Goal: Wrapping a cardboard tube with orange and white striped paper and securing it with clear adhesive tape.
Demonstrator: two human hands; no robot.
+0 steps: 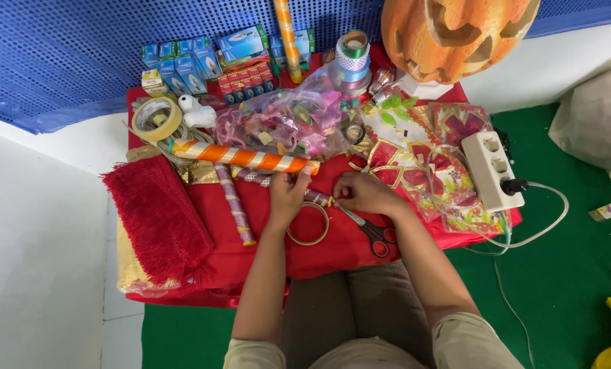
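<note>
Nearest, the left hand (286, 195) and right hand (361, 193) meet over the red-draped surface (319, 253), both pinching a thin purple patterned roll (278, 183) that lies just this side of the orange striped tube (240, 157). The step looks like wrapping or taping that roll's end; I judge the next move needs one hand to pin it steady. A clear tape ring (310, 223) and scissors (370, 232) lie just nearer than the tube. Beyond the tube sits a bag of ribbons (285, 123), then small boxes (189, 65).

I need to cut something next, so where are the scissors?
Head view: the scissors lie on the red cloth just below the right hand, beside the clear tape ring.
</note>
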